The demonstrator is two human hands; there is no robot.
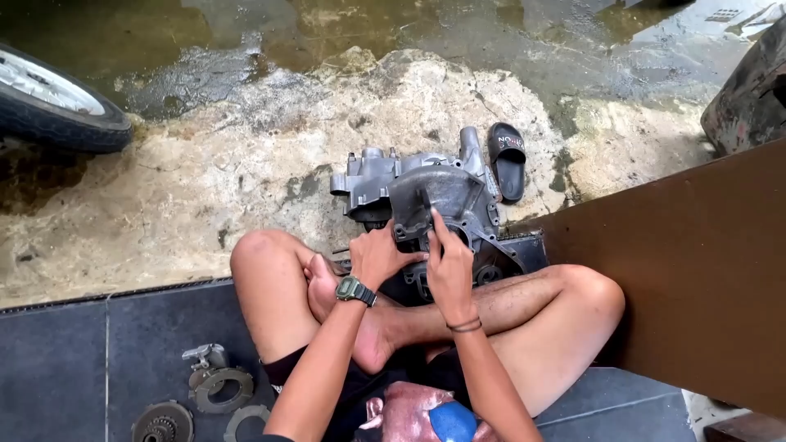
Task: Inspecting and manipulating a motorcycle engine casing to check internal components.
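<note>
A grey metal engine casing (pixel 426 192) stands on the ground just past my crossed legs. My left hand (pixel 378 255), with a dark wristwatch, rests its fingers against the casing's lower left side. My right hand (pixel 449 263), with a thin band at the wrist, reaches into the round opening of the casing with the index finger pointing up. Whether either hand holds a small part is hidden by the fingers.
A black sandal (pixel 508 160) lies right of the casing. A motorcycle tyre (pixel 57 102) shows at the far left. Round clutch plates and a gear (pixel 214 386) lie on the dark tiles at my left. A brown board (pixel 696 262) leans at the right. Wet concrete lies beyond.
</note>
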